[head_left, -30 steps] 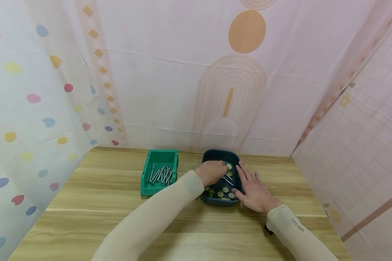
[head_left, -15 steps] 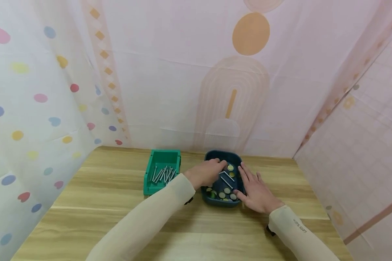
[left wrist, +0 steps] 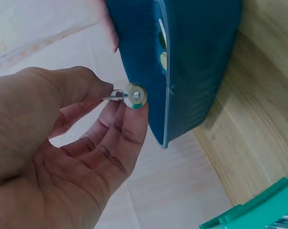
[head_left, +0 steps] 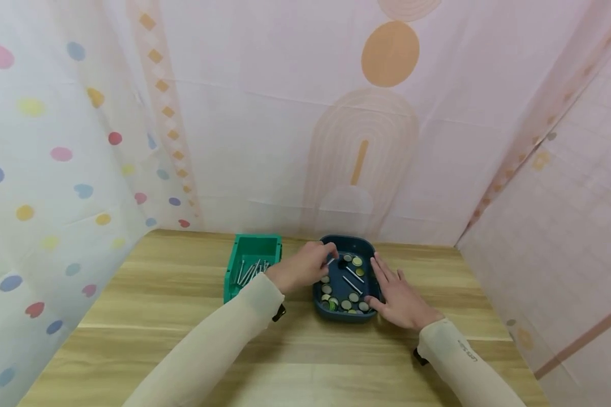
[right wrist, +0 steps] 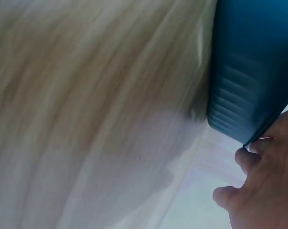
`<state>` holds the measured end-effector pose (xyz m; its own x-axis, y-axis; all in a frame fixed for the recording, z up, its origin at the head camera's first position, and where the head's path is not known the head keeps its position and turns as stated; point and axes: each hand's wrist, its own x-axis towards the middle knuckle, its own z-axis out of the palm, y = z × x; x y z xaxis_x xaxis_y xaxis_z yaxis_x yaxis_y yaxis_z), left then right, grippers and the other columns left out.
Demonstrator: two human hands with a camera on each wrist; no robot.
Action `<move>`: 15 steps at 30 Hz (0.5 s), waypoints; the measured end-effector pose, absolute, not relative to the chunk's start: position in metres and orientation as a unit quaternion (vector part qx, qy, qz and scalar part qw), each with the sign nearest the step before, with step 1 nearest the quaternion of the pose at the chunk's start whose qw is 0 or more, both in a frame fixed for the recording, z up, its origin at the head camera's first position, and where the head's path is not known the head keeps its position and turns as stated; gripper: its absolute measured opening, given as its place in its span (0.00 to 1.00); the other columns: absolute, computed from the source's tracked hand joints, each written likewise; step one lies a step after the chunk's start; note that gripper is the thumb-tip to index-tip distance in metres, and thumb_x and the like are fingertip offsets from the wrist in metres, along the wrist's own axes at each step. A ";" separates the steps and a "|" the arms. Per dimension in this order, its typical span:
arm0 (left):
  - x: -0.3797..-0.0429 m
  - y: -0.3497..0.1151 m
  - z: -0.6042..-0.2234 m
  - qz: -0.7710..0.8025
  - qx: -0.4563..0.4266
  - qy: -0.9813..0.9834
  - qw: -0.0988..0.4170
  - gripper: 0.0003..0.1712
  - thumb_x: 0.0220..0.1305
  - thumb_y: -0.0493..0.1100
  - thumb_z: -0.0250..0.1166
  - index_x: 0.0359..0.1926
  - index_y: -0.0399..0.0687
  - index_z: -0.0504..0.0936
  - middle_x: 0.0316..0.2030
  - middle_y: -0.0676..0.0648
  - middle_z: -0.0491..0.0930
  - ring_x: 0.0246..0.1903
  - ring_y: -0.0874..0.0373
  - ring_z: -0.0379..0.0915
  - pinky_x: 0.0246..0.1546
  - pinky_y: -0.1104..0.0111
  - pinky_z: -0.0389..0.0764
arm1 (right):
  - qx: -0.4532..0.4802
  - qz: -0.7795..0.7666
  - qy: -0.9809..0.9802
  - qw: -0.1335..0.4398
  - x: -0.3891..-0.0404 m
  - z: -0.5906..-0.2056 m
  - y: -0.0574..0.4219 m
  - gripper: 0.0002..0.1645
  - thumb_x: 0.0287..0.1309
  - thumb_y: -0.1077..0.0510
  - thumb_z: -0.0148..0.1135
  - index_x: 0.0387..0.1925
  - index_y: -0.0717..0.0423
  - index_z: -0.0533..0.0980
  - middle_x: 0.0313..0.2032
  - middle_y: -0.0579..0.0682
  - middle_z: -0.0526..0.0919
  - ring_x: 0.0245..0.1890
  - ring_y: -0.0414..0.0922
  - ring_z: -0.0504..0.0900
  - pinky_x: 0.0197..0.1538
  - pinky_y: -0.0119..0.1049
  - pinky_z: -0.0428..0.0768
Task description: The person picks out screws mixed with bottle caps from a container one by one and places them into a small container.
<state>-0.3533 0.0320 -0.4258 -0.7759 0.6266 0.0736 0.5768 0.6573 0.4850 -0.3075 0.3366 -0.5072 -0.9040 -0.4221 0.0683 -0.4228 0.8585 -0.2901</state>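
My left hand (head_left: 301, 267) pinches a silver hex-socket bolt (left wrist: 136, 95) between thumb and fingers, its round head facing the left wrist camera. That hand is over the left rim of a dark blue tray (head_left: 345, 318). Inside the tray lie two more bolts (head_left: 353, 285) and several round silver and gold discs (head_left: 346, 305) that look like bottle caps. My right hand (head_left: 401, 302) rests on the tray's right rim with its fingers spread. To the left stands a green bin (head_left: 258, 246) holding a pile of bolts (head_left: 249, 273), partly hidden by my left forearm.
Both containers stand on a wood-grain table (head_left: 305, 362) near its back edge. Patterned cloth (head_left: 254, 124) hangs behind the table and along both sides. Between the bin and the tray is a narrow gap, under my left hand.
My left hand has drawn back leftward from inside the tray and now carries a bolt at its left rim. More discs show in the tray. The right hand stays on the rim.
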 end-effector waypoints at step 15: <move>-0.361 -0.018 -0.433 0.294 0.293 0.909 0.024 0.18 0.83 0.32 0.66 0.68 0.43 0.86 0.46 0.46 0.90 0.40 0.56 0.81 0.42 0.64 0.87 | 0.181 0.173 -0.968 -0.002 -0.302 -0.512 0.327 0.62 0.89 0.33 0.59 0.96 0.60 0.37 0.97 0.57 0.33 0.95 0.65 0.53 0.91 0.78 0.48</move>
<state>-0.3606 -0.0181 -0.4329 -0.8274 0.5468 0.1279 0.5181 0.6554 0.5496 -0.3023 0.3268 -0.5123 -0.9347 -0.3506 0.0576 -0.3490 0.8752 -0.3350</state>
